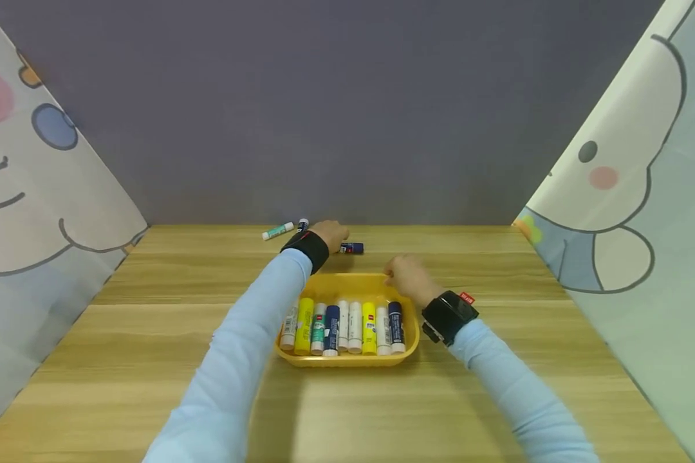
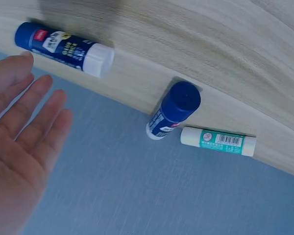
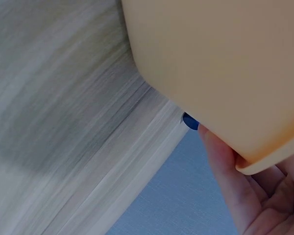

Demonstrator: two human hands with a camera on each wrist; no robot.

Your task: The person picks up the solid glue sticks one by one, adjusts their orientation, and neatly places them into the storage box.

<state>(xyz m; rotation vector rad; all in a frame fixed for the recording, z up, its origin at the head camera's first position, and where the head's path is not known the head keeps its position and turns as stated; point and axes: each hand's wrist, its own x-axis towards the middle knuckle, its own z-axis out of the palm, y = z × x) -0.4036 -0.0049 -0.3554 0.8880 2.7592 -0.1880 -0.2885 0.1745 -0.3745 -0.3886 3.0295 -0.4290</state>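
My left hand (image 1: 331, 233) reaches to the table's far side with its fingers spread and nothing held. Its fingertips are close by a dark blue glue stick (image 2: 61, 48) with a white end, lying on its side. Beyond it, a second blue glue stick (image 2: 174, 110) stands upright, and a green-and-white glue stick (image 2: 219, 141) lies beside that one. With fingers and thumb, my right hand (image 1: 412, 278) grips the far right rim of a yellow plastic basket (image 3: 201, 58). Inside stands a row of several glue sticks, among them a yellow one (image 1: 304, 326) and a blue one (image 1: 331, 330).
The wood-grain table (image 1: 168, 334) ends at a grey back panel (image 1: 336, 116). Printed cartoon sheets (image 1: 625, 141) flank it left and right. Both forearms, in light blue sleeves, cross over the table's front half; the left one passes by the basket's left end.
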